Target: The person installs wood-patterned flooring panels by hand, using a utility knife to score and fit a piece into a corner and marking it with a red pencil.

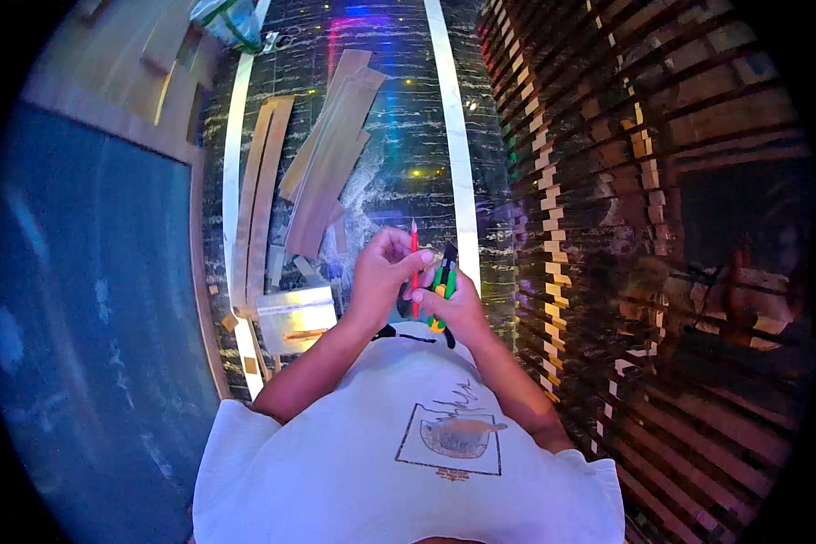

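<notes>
I see the left hand (383,276) pinching a red pencil (414,239) toward twelve o'clock, the right hand (461,306) gripping a green cutter (451,283), dark floor (410,127) running between planks (328,172) at eleven and slats (644,272) at three.

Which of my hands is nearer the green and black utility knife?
Right. Your right hand holds the utility knife; your left hand is to its left, by the red pencil.
</notes>
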### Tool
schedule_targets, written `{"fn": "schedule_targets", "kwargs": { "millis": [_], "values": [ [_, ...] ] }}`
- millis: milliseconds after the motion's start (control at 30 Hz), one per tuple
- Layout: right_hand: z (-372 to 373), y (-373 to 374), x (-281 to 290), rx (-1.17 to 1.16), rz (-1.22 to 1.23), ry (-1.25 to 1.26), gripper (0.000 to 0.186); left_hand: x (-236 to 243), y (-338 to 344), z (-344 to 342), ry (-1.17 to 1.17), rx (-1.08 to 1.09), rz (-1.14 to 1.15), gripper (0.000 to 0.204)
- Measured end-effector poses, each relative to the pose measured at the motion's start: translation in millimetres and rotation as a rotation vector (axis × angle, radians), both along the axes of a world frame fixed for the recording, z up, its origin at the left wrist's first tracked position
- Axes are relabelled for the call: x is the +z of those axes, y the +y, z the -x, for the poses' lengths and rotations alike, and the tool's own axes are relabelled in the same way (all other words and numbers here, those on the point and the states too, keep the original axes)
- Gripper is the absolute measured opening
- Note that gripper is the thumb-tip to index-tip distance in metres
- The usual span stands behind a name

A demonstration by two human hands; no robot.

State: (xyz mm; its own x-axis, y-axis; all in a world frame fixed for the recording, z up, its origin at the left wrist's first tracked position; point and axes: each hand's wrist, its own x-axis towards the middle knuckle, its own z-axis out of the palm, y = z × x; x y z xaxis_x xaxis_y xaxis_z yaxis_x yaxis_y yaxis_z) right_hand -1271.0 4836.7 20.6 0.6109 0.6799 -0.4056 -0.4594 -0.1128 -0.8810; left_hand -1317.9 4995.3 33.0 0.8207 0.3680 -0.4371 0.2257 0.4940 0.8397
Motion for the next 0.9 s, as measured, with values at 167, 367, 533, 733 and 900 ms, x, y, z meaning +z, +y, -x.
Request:
{"fn": "schedule_targets", "kwargs": {
  "millis": [167, 367, 533, 733, 900],
  "values": [
    [-116, 41, -10, -0.086, 0.011, 0.123, 0.024, -8, 35, -127, 0.139, -0.046, -0.155, 0.025],
    [-293, 77, -111, 0.131, -0.121, 0.087, 0.022, -66, 88, -286, 0.195, 0.089, -0.263, 0.022],
    [-461, 123, -83, 0.424, -0.142, 0.075, 0.016, -55, 120, -407, 0.182, 0.212, -0.181, 0.022],
    [-641, 190, -66, 0.403, -0.077, 0.055, 0.014, -57, 169, -526, 0.378, 0.224, -0.356, 0.036],
    [-776, 243, -84, 0.324, -0.073, 0.036, 0.015, -113, 216, -620, 0.329, 0.187, -0.305, 0.027]
  ]
}}
